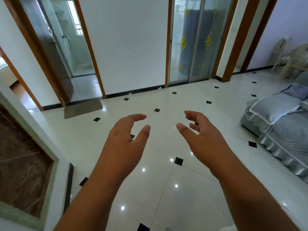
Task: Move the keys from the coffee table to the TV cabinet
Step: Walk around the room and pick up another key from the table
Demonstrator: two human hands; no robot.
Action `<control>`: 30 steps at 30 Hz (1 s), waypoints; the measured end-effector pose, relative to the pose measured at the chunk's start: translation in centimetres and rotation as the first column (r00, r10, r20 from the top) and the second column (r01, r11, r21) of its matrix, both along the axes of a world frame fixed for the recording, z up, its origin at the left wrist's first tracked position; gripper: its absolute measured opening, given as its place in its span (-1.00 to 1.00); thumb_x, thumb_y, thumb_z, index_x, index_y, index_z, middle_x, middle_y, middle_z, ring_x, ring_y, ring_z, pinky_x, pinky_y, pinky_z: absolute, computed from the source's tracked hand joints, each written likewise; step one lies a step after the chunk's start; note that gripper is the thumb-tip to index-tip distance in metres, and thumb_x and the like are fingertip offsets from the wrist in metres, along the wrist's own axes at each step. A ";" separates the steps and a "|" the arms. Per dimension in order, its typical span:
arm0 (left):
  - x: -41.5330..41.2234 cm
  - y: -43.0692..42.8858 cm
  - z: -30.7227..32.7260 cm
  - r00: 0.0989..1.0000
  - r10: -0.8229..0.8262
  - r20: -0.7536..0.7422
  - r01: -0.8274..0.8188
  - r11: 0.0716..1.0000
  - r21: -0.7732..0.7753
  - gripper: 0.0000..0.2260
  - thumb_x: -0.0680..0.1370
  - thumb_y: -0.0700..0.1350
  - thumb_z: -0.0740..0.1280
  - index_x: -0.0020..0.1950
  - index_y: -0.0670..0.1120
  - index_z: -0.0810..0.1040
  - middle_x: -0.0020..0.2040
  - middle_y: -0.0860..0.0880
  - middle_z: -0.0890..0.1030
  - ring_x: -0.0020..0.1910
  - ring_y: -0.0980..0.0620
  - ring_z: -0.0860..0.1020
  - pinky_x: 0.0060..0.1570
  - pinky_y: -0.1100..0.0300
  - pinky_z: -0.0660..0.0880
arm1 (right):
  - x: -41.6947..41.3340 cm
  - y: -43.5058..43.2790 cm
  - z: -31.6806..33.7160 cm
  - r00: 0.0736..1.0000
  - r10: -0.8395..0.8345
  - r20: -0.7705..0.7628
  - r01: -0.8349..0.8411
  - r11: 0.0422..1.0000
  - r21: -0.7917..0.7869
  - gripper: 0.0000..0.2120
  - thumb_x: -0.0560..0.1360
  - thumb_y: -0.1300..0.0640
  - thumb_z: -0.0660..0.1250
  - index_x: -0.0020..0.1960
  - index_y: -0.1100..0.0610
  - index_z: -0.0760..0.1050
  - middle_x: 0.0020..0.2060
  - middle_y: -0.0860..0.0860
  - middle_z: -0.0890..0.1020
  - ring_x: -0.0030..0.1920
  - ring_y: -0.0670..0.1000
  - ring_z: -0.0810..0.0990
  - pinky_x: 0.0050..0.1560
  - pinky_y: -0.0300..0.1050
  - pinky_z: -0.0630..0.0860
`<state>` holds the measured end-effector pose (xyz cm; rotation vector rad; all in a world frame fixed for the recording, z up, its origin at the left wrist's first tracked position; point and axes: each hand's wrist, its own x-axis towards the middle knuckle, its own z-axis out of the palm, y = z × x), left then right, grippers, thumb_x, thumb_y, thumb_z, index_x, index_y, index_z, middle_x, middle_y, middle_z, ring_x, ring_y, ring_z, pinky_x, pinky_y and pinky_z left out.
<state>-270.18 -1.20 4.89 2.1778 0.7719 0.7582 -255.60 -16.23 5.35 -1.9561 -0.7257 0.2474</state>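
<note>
Both hands hang empty, fingers loosely curled: left hand [124,144] at 7 o'clock, right hand [202,139] at 5. No keys, coffee table or cabinet show, so neither hand can be judged nearer; sofa [276,124] lies at 3.

Grey doormat [82,107], glossy tiled floor [166,189], possibly covered sofa [281,124]
</note>
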 end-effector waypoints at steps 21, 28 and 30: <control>33.6 11.7 2.6 0.961 -0.274 -0.031 0.275 0.954 0.122 -0.71 0.53 0.27 0.19 0.25 0.39 0.38 0.10 0.46 0.36 0.19 0.31 0.37 0.12 0.22 0.33 | 31.0 9.9 0.5 0.970 -0.242 -0.030 0.244 0.962 0.124 -0.48 0.55 -0.19 0.28 0.47 -0.13 0.29 0.42 -0.19 0.40 0.38 -0.13 0.40 0.34 0.01 0.40; 44.1 10.0 2.0 0.880 -0.474 -0.027 0.475 0.878 0.050 -0.71 0.53 0.25 0.20 0.25 0.40 0.40 0.13 0.46 0.36 0.24 0.25 0.37 0.07 0.32 0.32 | 37.5 5.9 -0.4 0.900 -0.435 -0.029 0.436 0.897 0.077 -0.49 0.53 -0.23 0.28 0.44 -0.19 0.30 0.39 -0.25 0.40 0.32 -0.23 0.38 0.29 -0.07 0.37; 47.5 8.7 1.7 0.822 -0.568 -0.031 0.569 0.820 0.056 -0.70 0.53 0.24 0.20 0.26 0.37 0.41 0.18 0.40 0.40 0.29 0.24 0.36 0.17 0.22 0.35 | 39.1 3.9 -0.7 0.849 -0.526 -0.042 0.528 0.846 0.080 -0.49 0.53 -0.22 0.29 0.44 -0.18 0.31 0.40 -0.24 0.41 0.34 -0.21 0.39 0.32 -0.04 0.37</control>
